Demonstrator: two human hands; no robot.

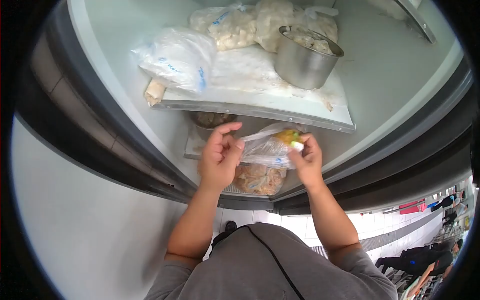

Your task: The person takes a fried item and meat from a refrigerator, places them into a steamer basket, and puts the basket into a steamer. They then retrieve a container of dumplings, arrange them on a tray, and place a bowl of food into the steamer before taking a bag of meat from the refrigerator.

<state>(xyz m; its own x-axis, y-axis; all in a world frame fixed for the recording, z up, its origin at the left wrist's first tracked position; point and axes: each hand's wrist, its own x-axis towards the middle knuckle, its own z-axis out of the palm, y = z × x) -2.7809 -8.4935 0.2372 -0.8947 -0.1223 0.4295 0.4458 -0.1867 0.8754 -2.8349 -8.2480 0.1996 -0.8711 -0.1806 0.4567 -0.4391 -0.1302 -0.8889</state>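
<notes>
A clear plastic bag (267,151) with blue print is stretched between my two hands in front of the fridge shelves. My left hand (219,156) pinches a twisted edge of it between thumb and fingers. On the other side, my right hand (307,159) grips the bag near a yellow and green item (288,136) that shows through the plastic; its kind I cannot make out. Below the held bag sits another bag (260,179) with pale orange-brown pieces inside. Just beyond my left hand, a metal bowl (212,119) of food is partly hidden under the upper shelf.
The upper shelf (240,70) has a metal front edge and carries a steel pot (307,60) of pale food, a white plastic bag (175,60) and several filled bags (230,27). Dark door seals curve along both sides. Other people (425,260) are at the far right.
</notes>
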